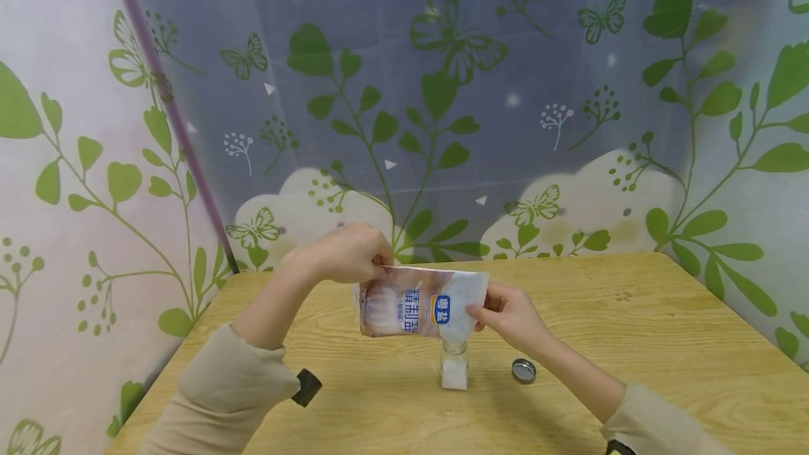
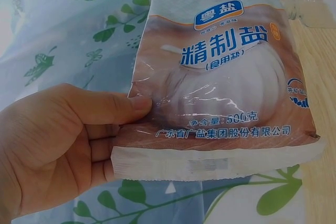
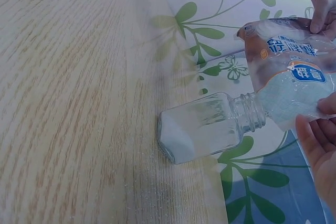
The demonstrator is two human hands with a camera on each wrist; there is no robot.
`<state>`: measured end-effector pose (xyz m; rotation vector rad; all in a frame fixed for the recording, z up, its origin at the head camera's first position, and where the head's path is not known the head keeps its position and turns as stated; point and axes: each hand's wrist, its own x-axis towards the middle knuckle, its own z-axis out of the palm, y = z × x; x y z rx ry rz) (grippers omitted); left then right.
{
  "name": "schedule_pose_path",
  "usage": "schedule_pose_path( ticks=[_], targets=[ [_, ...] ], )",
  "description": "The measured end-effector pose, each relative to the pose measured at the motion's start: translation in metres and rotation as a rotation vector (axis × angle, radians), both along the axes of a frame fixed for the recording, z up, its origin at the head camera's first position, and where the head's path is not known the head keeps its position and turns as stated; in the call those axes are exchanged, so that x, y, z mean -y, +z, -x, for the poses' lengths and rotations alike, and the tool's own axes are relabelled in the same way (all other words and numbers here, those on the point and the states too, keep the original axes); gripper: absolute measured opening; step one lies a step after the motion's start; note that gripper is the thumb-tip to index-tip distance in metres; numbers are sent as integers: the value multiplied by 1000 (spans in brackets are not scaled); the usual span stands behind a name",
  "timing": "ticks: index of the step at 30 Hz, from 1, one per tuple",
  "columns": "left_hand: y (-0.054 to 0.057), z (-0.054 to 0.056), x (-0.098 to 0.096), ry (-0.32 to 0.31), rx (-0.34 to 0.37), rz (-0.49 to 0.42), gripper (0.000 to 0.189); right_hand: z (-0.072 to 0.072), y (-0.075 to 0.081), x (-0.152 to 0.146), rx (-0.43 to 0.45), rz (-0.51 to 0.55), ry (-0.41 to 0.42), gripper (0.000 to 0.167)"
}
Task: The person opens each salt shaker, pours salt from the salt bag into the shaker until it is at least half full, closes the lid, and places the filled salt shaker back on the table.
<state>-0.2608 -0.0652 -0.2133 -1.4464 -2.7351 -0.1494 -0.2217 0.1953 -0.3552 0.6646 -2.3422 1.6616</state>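
A printed plastic bag of salt (image 1: 404, 300) is held sideways above the table, its pale end tipped down at the jar's mouth. My left hand (image 1: 347, 253) grips the sealed end, with the thumb on the printed face in the left wrist view. At the pale end, my right hand (image 1: 515, 318) pinches the bag's edge between thumb and fingers. Below stands an uncapped glass jar (image 3: 205, 124), upright on the table, with white salt (image 3: 176, 140) in its lower part. The bag's corner overlaps the jar's threaded neck (image 3: 249, 113).
A round metal lid (image 1: 523, 371) lies on the wooden table (image 1: 663, 357), to the right of the jar. Fine white grains (image 3: 142, 177) are scattered near the jar's base. A curtain (image 1: 404, 125) with green leaves and butterflies hangs behind the table.
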Motion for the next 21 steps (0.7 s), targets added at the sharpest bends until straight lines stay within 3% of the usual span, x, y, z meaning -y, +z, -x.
schedule_pose_path(
  ticks=[21],
  targets=[
    [2, -1, 0, 9, 10, 9, 22, 0, -1, 0, -3, 4, 6, 20]
  ],
)
